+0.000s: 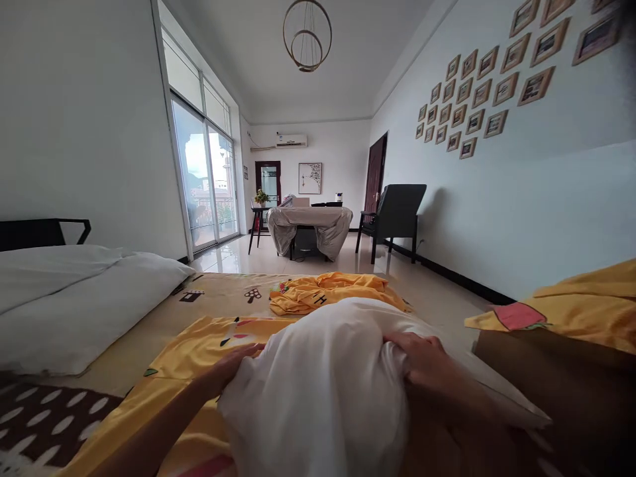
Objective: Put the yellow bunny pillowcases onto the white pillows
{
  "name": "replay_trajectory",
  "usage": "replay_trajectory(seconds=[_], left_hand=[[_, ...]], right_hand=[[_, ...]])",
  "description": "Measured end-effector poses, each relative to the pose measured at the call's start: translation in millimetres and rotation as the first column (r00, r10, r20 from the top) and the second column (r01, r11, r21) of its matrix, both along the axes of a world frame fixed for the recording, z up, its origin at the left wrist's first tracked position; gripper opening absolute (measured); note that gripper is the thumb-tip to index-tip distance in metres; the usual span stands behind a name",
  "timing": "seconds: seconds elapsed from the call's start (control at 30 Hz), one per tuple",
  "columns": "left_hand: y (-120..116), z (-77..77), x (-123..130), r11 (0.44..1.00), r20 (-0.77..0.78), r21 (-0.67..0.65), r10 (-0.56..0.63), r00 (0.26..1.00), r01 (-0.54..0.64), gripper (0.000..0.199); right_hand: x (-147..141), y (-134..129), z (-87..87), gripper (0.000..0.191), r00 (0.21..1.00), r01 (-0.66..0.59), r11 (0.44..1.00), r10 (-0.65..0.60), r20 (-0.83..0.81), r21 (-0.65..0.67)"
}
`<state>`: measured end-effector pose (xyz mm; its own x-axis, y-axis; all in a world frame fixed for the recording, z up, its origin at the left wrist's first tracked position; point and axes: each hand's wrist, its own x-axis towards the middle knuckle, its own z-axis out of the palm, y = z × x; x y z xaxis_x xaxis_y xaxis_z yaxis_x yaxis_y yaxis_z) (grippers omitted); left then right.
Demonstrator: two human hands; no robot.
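A white pillow (322,371), bulging and creased, stands between my hands in the lower middle of the view. My left hand (238,364) presses on its left side, with the fingertips partly hidden against the cloth. On the other side, my right hand (422,361) is closed on a fold of the pillow. Under it and to the left spreads a yellow printed cloth (183,351). Just beyond the pillow lies a crumpled yellow cloth (332,291) with dark lettering.
Another white pillow (84,298) lies at the left on the beige patterned bedding (218,288). More yellow cloth (586,305) is heaped at the right. Farther off stand a plastic-covered table (311,215), a dark chair (397,209) and a stool with a plant (261,197).
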<state>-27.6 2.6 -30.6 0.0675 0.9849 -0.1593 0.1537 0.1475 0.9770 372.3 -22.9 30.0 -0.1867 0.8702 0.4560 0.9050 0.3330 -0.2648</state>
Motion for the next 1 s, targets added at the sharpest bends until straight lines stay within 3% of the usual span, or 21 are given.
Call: replay_trajectory(seconds=[0.07,0.13,0.17,0.23,0.3,0.33,0.4,0.47,0.5,0.57,0.7,0.77,1.0], left_hand=[[-9,6.1,-15,0.998,-0.060,-0.065,-0.029,0.998,0.025,0.052],[-17,8.0,-28,0.990,-0.123,-0.131,-0.075,0.990,0.059,0.055],[-20,6.3,-32,0.984,-0.141,-0.161,-0.095,0.985,0.072,0.053],[-25,-2.3,-34,0.980,-0.148,-0.189,-0.083,0.985,0.054,0.050],[-28,-13.0,-30,0.986,-0.125,-0.167,-0.008,0.992,-0.013,0.050],[-28,-16.8,-27,0.989,-0.104,-0.140,0.025,0.994,-0.039,0.051],[-29,-17.4,-19,0.996,-0.030,-0.064,0.053,0.998,-0.055,0.050],[-28,-6.8,-12,0.998,0.069,0.025,0.048,0.996,-0.049,0.051],[-26,2.0,-10,0.996,0.119,0.066,0.047,0.992,-0.056,0.053],[-20,22.7,-8,0.985,0.206,0.128,0.085,0.975,-0.113,0.058],[-3,55.2,-14,0.930,0.323,0.145,0.279,0.905,-0.338,0.071],[5,60.7,-18,0.902,0.353,0.125,0.349,0.868,-0.413,0.071],[21,47.4,-32,0.873,0.355,0.053,0.437,0.826,-0.485,0.032]], right_hand=[[-9,-22,8.5,0.055,0.995,-0.089,0.995,0.091,0.045,-0.042],[-21,-52,24.1,0.054,0.960,-0.275,0.961,0.276,0.039,-0.041],[-29,-67,33.1,0.055,0.913,-0.404,0.912,0.407,0.036,-0.073],[-46,-93,49.0,0.052,0.756,-0.633,0.733,0.655,0.007,-0.248],[-60,-107,57.6,0.050,0.651,-0.712,0.583,0.757,-0.057,-0.391],[-66,-109,58.5,0.051,0.650,-0.709,0.571,0.757,-0.070,-0.414],[-74,-106,55.0,0.059,0.718,-0.651,0.652,0.695,-0.037,-0.389],[-78,-100,48.8,0.066,0.785,-0.572,0.741,0.619,0.029,-0.352],[-80,-98,46.3,0.067,0.792,-0.556,0.753,0.608,0.050,-0.351],[-84,-97,43.8,0.066,0.756,-0.591,0.713,0.653,0.051,-0.378],[-99,-101,41.7,0.061,0.536,-0.769,0.469,0.843,-0.038,-0.436],[-109,-101,35.8,0.059,0.469,-0.801,0.408,0.882,-0.038,-0.438],[-147,-83,-11.3,0.039,0.507,-0.758,0.535,0.843,0.178,-0.373]])
